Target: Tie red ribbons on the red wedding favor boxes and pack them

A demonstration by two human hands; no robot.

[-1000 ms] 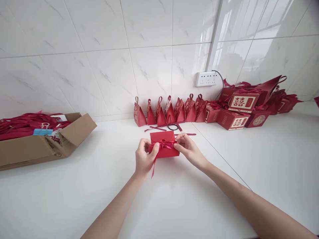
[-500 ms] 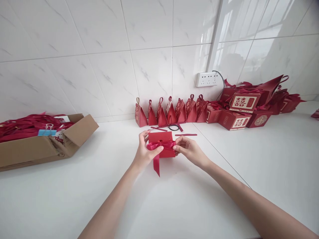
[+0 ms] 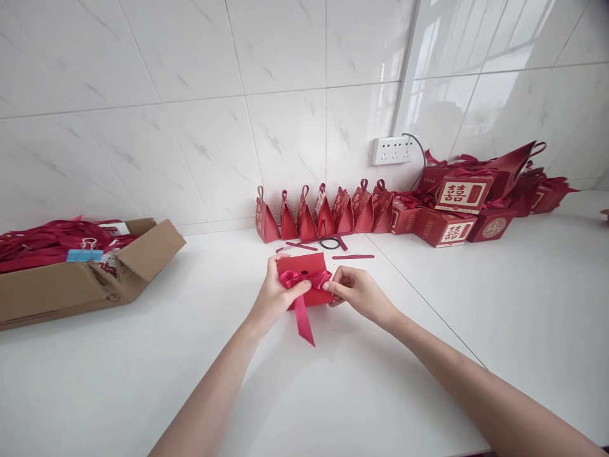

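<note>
A small red gift box point(image 3: 304, 262) is held over the white tabletop in the middle of the view. Round its front runs a satin ribbon point(image 3: 303, 316) in a bow, one tail hanging down below the box. My left hand point(image 3: 276, 292) grips the box from its left side, with the thumb pressed on the middle of the bow. On the right, my right hand point(image 3: 358, 291) pinches the ribbon's right loop between thumb and curled fingers. The box's underside and my left fingers behind it are hidden.
Several triangular red boxes point(image 3: 307, 219) stand in a row by the wall. Before them lie dark red strips point(image 3: 353, 257) and a black ring point(image 3: 330, 244). An open carton point(image 3: 57, 295) of ribbons sits left; red cube boxes point(image 3: 440, 228) are stacked right, below a socket strip point(image 3: 394, 151).
The red box has tilted slightly, and the bow's right loop looks fuller. The hanging ribbon tail has swung a little to the right.
</note>
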